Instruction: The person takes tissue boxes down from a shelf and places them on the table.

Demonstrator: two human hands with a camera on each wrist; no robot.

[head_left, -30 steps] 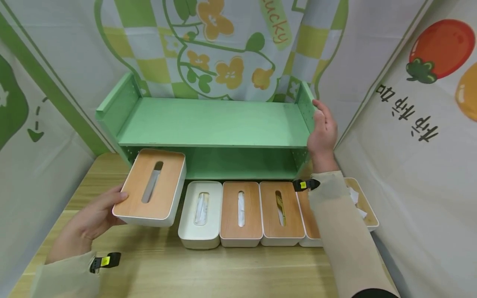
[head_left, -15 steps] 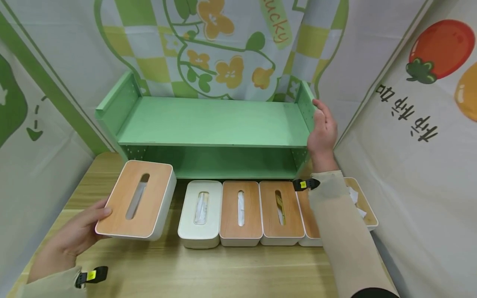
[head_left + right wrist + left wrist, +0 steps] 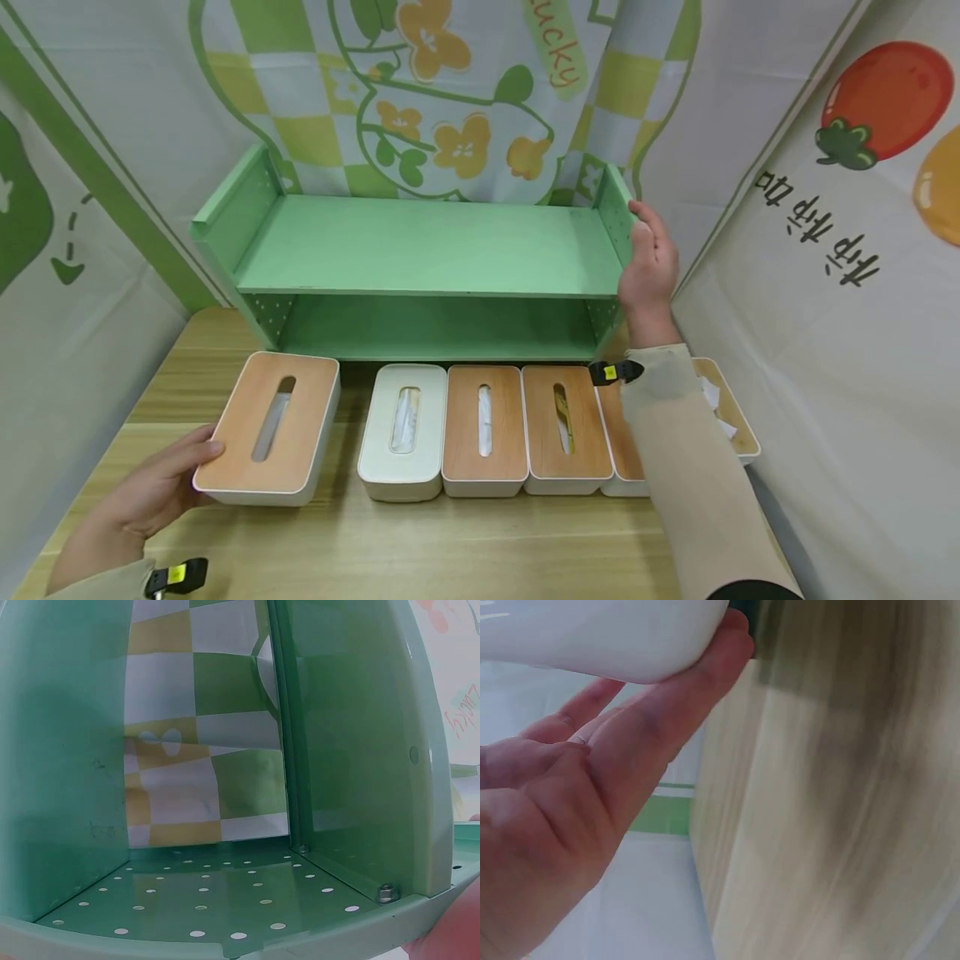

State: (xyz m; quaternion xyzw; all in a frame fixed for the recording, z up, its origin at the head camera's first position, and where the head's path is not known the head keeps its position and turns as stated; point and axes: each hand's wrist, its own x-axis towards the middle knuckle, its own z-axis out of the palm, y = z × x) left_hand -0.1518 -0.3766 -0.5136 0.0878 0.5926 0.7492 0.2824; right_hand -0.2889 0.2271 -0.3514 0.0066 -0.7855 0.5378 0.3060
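Observation:
My left hand (image 3: 161, 483) grips a white tissue box (image 3: 318, 467) with a wood-look lid by its near left corner. The thumb is on the lid edge and the fingers are underneath. The box tilts slightly, close over the table; in the left wrist view its white underside (image 3: 630, 637) lies on the fingers. My right hand (image 3: 648, 279) holds the right side panel of the green shelf (image 3: 435, 250); part of that hand (image 3: 450, 930) shows outside the panel in the right wrist view.
A row of tissue boxes stands before the shelf: an all-white one (image 3: 405, 479), then wood-lidded ones (image 3: 465, 417). A tray (image 3: 738, 417) with white scraps sits beyond the right sleeve (image 3: 697, 450). Printed cloth walls (image 3: 847, 358) border the wooden table (image 3: 450, 550).
My left hand has brought the wood-lidded tissue box down, left and toward me, away from the shelf's lower left opening. My right hand stays on the shelf's side.

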